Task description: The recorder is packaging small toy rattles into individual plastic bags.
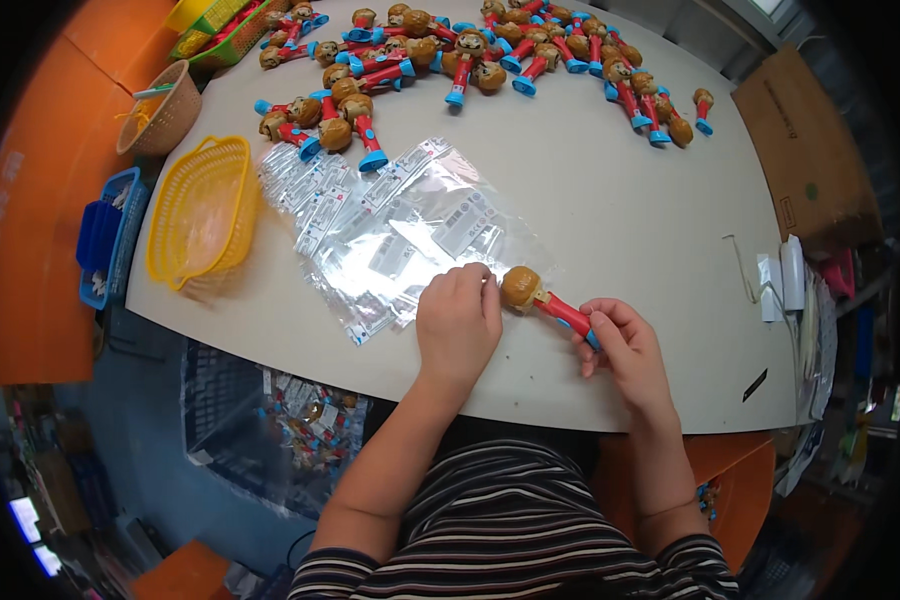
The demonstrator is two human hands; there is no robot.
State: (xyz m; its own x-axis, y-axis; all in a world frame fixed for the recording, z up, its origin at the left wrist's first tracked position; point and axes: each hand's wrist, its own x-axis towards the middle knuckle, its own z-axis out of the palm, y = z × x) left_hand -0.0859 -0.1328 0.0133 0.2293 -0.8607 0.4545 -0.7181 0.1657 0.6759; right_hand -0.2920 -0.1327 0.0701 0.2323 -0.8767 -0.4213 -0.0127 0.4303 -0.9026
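My right hand (622,350) grips the lower end of a toy figure (542,296) with a brown round head, red body and blue base, lying near the table's front edge. My left hand (458,318) rests beside the toy's head, its fingers pinching the edge of a clear plastic bag (440,262). Whether the head is inside the bag's mouth is unclear. A spread of several more clear bags (370,220) with white printed labels lies just beyond my left hand.
Many identical toy figures (470,50) lie heaped at the far side of the white table (620,190). An empty yellow basket (202,210), a woven basket (160,110) and a blue basket (108,240) sit at left. A cardboard box (805,150) stands at right. A crate (270,430) with bagged toys sits below.
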